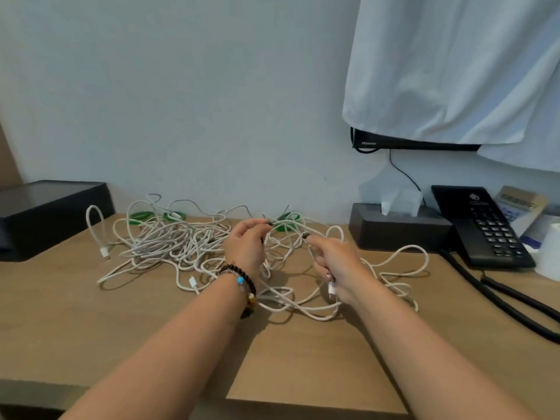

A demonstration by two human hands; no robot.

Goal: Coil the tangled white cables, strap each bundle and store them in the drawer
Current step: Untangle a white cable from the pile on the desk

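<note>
Both hands are in the middle of the frame, over the wooden desk (91, 322). The left hand (245, 247) has its fingers curled, pinching a strand of the tangled white cables (169, 241) up off the surface. The right hand (336, 265) grips another run of cable in its fist, a white plug poking out below the palm. The main tangle sprawls left of center, with loose loops trailing under both wrists and off to the right. Green straps (141, 216) lie at the back edge of the pile, against the wall. Containers: a dark tissue box (394, 231) at right center, one white tissue standing out of its slot. A black box (51, 207) sits at far left, its contents hidden. A black telephone (481, 225) rests just beside the tissue box.
</note>
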